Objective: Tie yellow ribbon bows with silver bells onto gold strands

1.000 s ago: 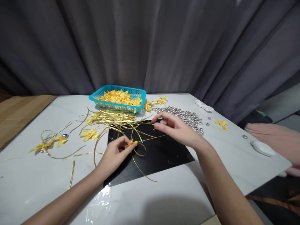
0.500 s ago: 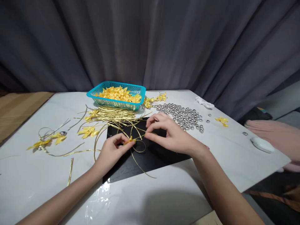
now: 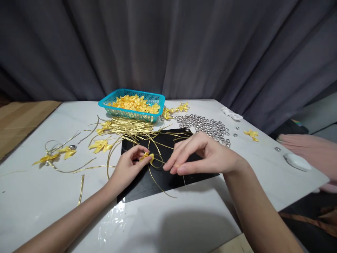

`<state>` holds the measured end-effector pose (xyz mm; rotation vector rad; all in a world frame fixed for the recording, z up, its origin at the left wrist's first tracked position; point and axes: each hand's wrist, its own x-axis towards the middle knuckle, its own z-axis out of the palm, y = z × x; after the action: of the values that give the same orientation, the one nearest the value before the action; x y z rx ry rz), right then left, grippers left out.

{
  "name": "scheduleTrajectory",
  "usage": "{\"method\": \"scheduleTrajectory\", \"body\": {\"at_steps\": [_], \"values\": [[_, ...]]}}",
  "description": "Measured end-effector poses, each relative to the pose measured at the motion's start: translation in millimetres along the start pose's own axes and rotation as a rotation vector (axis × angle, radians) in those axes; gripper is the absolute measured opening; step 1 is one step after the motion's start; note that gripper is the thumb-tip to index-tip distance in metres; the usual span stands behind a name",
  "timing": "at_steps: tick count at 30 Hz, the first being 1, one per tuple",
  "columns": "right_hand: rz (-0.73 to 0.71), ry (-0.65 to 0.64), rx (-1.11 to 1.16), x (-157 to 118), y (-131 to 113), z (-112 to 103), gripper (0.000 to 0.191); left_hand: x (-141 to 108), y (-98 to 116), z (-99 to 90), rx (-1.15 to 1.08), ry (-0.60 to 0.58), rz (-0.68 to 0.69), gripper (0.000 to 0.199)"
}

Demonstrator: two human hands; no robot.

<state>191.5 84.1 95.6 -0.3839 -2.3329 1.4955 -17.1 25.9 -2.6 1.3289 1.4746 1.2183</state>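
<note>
Over the black mat (image 3: 168, 177), my left hand (image 3: 131, 160) pinches a small yellow ribbon bow (image 3: 149, 157) between thumb and fingers. A thin gold cord (image 3: 158, 184) comes from the bow, making a small loop beside it and trailing a loose end down to the right. My right hand (image 3: 198, 156) is closed on another stretch of this cord, just right of the bow, palm turned down. Left of my left hand lie more yellow bows (image 3: 100, 145) and stray gold cords.
A blue basket (image 3: 131, 115) full of yellow bows stands at the back, with a pile of gold cords (image 3: 129, 127) before it. Many silver beads (image 3: 207, 125) lie right of it. Farther right are a single bow (image 3: 252, 135) and a white computer mouse (image 3: 297, 162).
My right hand has moved down and turned palm-down, drawing the cord rightward. The loop by the bow looks smaller. My left hand stays nearly in place with the bow.
</note>
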Motion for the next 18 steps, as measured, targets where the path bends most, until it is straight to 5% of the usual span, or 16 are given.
{"method": "scheduleTrajectory", "body": {"at_steps": [9, 18], "values": [[-0.124, -0.001, 0.277, 1, 7, -1, 0.022, 0, 1, -0.7, -0.002, -0.031, -0.005, 0.022], [-0.072, 0.674, 0.274, 9, 15, 12, 0.012, 0, -1, -1.1, -0.003, -0.03, -0.008, 0.02]]}}
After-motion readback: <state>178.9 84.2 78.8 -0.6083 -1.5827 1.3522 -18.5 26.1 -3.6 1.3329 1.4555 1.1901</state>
